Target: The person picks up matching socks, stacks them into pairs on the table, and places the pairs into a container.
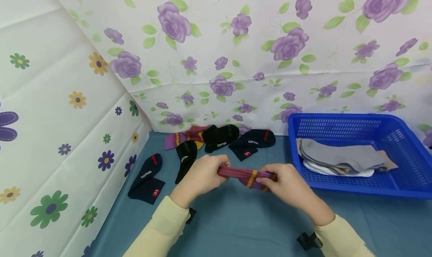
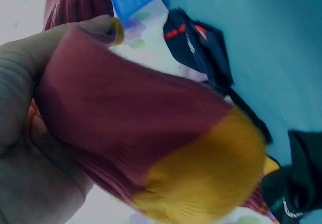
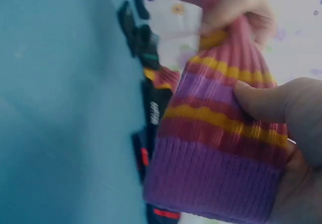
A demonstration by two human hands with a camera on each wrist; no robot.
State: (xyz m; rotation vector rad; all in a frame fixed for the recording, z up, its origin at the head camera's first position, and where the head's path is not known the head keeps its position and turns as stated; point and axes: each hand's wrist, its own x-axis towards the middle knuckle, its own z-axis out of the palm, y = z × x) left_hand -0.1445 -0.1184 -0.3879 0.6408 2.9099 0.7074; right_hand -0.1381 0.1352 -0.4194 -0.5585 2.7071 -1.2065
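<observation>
Between the two hands a maroon sock with yellow and purple stripes is stretched above the table. My left hand grips its foot end; the yellow toe hangs out past the palm in the left wrist view. My right hand pinches the striped leg near the purple ribbed cuff, thumb on top. Behind the hands lie a matching striped sock, black socks and a navy sock. Another navy sock lies folded over left of the left hand.
A blue plastic basket stands at the right, with grey socks and white ones stacked inside. Flowered cloth hangs behind and on the left of the blue-green table.
</observation>
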